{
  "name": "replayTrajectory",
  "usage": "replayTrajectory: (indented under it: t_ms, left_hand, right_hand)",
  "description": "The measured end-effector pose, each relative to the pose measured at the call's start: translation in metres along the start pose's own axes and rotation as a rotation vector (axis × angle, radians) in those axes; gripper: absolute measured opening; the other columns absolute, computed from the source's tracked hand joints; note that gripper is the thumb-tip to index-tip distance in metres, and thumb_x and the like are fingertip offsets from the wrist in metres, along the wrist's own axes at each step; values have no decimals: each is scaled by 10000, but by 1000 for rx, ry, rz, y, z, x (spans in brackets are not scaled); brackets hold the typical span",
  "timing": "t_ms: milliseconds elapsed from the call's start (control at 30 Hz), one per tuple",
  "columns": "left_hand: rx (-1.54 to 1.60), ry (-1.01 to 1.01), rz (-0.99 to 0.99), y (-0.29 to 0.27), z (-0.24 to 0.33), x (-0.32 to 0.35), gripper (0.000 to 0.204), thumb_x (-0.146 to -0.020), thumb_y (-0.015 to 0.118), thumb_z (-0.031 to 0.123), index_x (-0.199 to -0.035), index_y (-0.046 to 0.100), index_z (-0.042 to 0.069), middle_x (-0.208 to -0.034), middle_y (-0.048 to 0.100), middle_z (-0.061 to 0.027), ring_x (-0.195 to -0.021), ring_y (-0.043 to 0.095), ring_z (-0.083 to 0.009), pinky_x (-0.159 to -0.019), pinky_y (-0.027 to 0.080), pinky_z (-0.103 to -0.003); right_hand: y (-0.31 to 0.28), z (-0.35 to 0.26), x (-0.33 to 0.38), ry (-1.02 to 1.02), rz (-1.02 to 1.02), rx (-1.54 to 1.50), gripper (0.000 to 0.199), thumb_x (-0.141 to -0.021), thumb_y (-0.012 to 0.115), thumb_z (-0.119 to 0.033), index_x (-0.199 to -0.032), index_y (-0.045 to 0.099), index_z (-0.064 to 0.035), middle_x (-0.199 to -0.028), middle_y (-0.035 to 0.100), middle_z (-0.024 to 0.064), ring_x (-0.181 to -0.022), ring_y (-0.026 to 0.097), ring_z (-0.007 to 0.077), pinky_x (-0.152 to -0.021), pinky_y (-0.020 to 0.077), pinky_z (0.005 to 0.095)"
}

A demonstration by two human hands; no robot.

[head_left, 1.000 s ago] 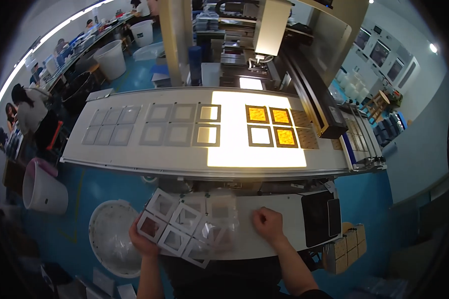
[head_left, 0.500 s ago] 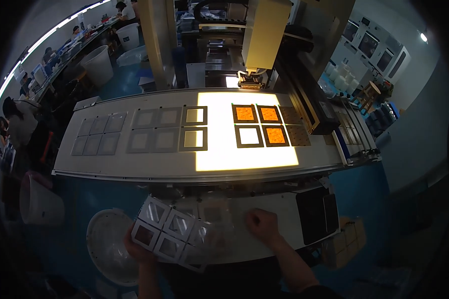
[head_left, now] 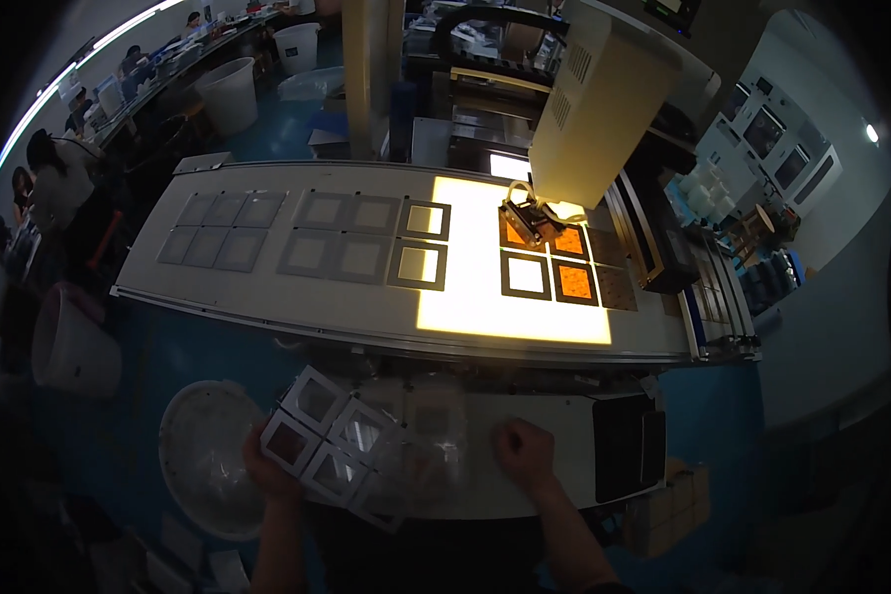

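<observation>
My left hand point(head_left: 270, 470) grips the left edge of a sheet of white square frames point(head_left: 315, 450), which is tilted over the near table. The frames have window-like middles, and one at the left looks dark reddish. My right hand point(head_left: 525, 452) is closed in a loose fist above the table, to the right of the sheet and apart from it. What it holds, if anything, is hidden. Between the hands lies glossy clear plastic point(head_left: 436, 426) with faint squares under it.
Beyond stands a long machine table point(head_left: 366, 307) with a lit panel point(head_left: 473, 257). Grey frames and orange squares point(head_left: 574, 283) lie on it, under a machine head point(head_left: 533, 220). A black pad point(head_left: 624, 450) lies right. A round white tub point(head_left: 213, 460) stands left. Other people work far left.
The machine head has come forward over the orange squares and covers part of them. My view has shifted slightly. Both hands keep nearly the same pose, the left still holding the sheet.
</observation>
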State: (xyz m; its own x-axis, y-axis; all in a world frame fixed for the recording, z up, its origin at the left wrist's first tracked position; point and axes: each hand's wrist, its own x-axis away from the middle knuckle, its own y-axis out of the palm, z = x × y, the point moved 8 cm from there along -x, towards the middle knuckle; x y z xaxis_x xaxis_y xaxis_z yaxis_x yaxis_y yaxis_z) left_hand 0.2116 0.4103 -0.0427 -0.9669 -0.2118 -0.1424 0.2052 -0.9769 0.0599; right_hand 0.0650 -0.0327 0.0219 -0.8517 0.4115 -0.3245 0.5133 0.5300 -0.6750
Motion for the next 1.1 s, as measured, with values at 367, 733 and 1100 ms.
replayTrajectory:
  t_ms: [367, 733, 1100]
  left_hand:
    - [600, -456, 69, -9, -44, -3, 535, -1085, 429, 422, -1349, 652, 13, -1263, 743, -151, -1165, 716, -318, -992, 578, -459]
    - [545, -361, 9, -19, -18, -14, 474, -1071, 495, 366, -1304, 681, -3, -1235, 739, -174, -1175, 701, -313, -1008, 570, -463]
    - [385, -339, 37, -75, 42, -47, 545, -1108, 410, 414, -1411, 618, 11, -1325, 714, -169, -1072, 745, -317, -838, 633, -457]
  right_hand:
    - [3, 4, 1, 16, -25, 25, 204, -939, 740, -188, -781, 680, -74, -688, 643, 140, -589, 665, 329, -563, 524, 411]
    - [10, -11, 4, 31, -7, -2, 254, -931, 744, -196, -741, 636, -67, -670, 618, 151, -582, 648, 350, -558, 513, 425]
    - [38, -53, 3, 50, -16, 19, 286, -930, 747, -201, -720, 613, -60, -655, 613, 151, -567, 640, 339, -554, 508, 419]
